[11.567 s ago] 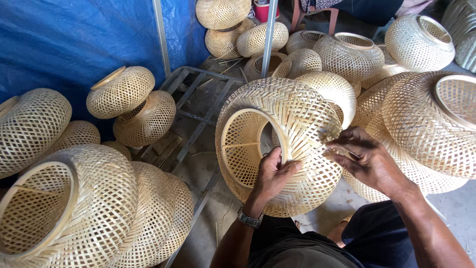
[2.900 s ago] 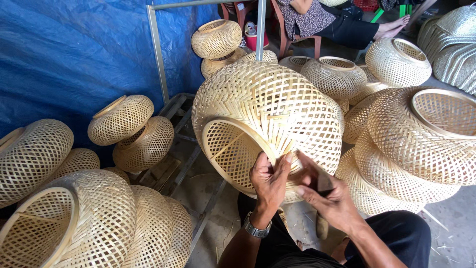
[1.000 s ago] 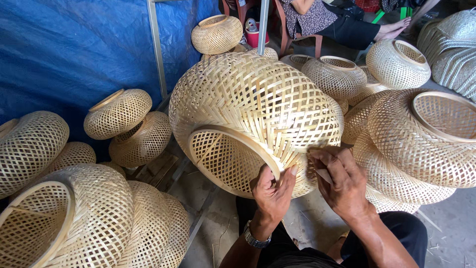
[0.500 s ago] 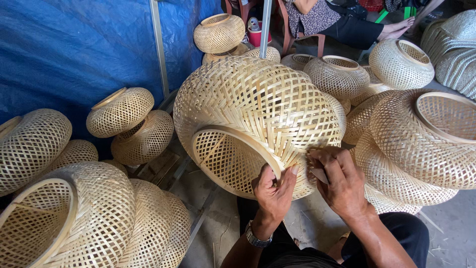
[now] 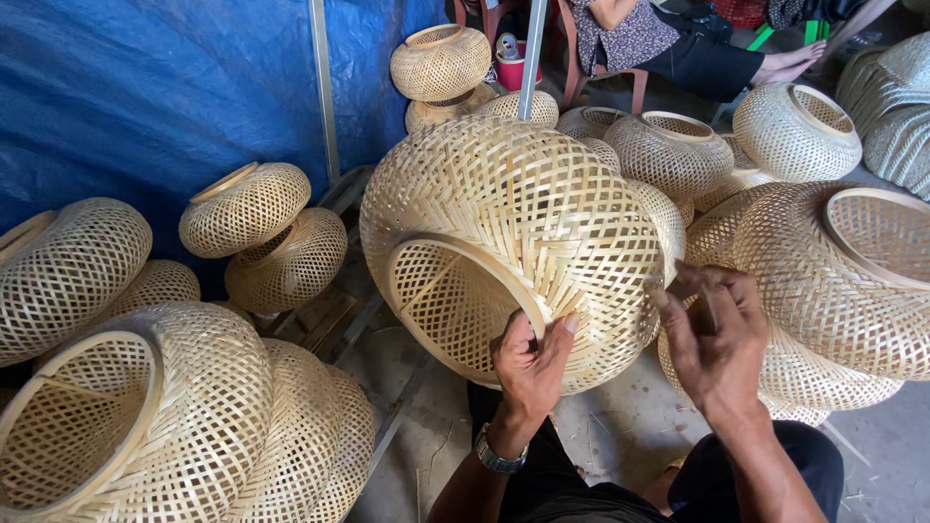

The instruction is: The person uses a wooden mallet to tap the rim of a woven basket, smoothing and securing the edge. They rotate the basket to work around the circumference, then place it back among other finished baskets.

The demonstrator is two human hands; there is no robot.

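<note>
Head view, workshop floor. Woven bamboo lampshade [image 5: 518, 228], round, open rim tilted toward lap, held above knees. Left hand [image 5: 531, 363] closed on lower rim edge, thumb over the hoop. Right hand [image 5: 715, 334] curled at right flank, fingers pinched near loose strand ends; contents not discernible. Advisable: firm rim grip, strands tucked flush with weave. Surroundings: finished shades [image 5: 242, 208] stacked on concrete floor [image 5: 620, 436], blue tarp [image 5: 145, 87] behind, seated person [image 5: 678, 44] beyond.

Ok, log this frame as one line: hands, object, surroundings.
left hand: grips rim of woven bamboo shade | right hand: fingers pinched at shade's side | around: stacked shades, blue tarp
</note>
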